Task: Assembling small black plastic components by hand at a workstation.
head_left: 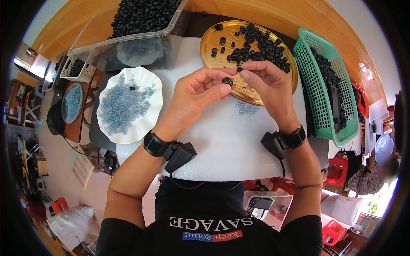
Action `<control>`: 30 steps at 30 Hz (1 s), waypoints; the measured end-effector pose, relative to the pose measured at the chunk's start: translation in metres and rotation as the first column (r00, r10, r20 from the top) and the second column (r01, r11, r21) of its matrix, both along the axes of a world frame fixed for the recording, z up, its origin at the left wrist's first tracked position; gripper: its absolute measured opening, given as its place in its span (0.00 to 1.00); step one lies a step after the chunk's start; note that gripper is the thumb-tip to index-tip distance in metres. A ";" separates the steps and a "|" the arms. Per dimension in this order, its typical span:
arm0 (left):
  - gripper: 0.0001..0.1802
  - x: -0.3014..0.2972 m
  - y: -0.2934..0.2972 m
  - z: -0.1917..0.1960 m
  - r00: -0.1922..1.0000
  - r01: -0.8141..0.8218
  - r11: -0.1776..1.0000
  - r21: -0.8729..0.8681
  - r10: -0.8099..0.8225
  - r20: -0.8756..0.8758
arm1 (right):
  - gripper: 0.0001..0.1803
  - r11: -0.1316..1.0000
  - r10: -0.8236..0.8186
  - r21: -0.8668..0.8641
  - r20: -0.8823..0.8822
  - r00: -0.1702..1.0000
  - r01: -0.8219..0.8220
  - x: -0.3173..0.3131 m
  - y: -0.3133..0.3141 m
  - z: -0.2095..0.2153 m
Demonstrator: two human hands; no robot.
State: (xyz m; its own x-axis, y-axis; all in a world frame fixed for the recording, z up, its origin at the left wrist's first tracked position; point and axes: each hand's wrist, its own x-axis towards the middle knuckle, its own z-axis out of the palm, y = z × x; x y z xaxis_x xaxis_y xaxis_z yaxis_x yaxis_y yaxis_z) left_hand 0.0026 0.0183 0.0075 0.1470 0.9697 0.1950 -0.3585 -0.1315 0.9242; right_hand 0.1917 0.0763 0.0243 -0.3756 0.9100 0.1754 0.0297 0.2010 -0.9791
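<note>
My left hand (pixel 192 94) pinches a round black hollow plastic piece (pixel 227 81) between thumb and forefinger, its opening facing up and to the right. Just beside it, the thumb and forefinger of my right hand (pixel 271 85) close on a smaller black plastic piece (pixel 239 69). Both hands hover over the near edge of a round gold tray (pixel 209 40), where many loose black plastic pieces (pixel 260 49) lie. Below the tray, a small patch of tiny springs (pixel 247 108) rests on the white work surface (pixel 222 141).
To the left stands a scalloped white plate (pixel 156 87) heaped with small springs (pixel 124 106). Behind it, a clear plastic bin (pixel 92 49) holds many black pieces. A green perforated basket (pixel 316 94) with black pieces borders the right side. Cables trail from both wrist devices.
</note>
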 end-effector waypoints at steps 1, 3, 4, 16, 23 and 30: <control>0.11 0.000 0.000 -0.001 1.000 0.000 1.000 0.004 0.000 0.008 | 0.10 0.997 -0.012 0.074 -0.001 1.000 0.012 -0.001 0.000 -0.003; 0.11 0.001 0.001 -0.001 1.000 0.000 1.000 0.007 0.000 0.016 | 0.10 0.989 -0.025 0.149 -0.004 1.000 0.025 0.000 0.002 -0.007; 0.11 0.001 0.001 0.000 1.000 0.006 1.000 -0.003 -0.005 0.026 | 0.10 0.969 -0.044 0.245 0.061 0.997 0.028 0.002 0.004 -0.009; 0.11 0.004 -0.003 0.000 0.981 -0.058 0.991 0.117 0.079 -0.179 | 0.10 0.998 -0.002 -0.069 -0.015 1.000 0.001 0.001 -0.003 0.000; 0.11 0.005 -0.002 -0.003 0.972 -0.048 0.991 0.127 0.076 -0.221 | 0.10 0.962 0.073 -0.258 -0.079 0.994 -0.091 0.008 0.000 0.002; 0.10 0.005 -0.001 -0.004 0.964 -0.039 0.985 0.166 0.081 -0.252 | 0.12 0.956 0.059 -0.280 -0.117 0.991 -0.090 0.007 0.000 0.001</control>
State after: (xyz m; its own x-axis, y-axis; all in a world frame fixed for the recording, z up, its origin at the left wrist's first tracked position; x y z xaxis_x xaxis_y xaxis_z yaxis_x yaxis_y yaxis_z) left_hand 0.0081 0.0177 0.0035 0.1550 0.9380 0.3099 -0.0991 -0.2974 0.9496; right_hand 0.1991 0.0765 0.0249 -0.4379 0.8980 -0.0439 -0.0818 -0.0884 -0.9927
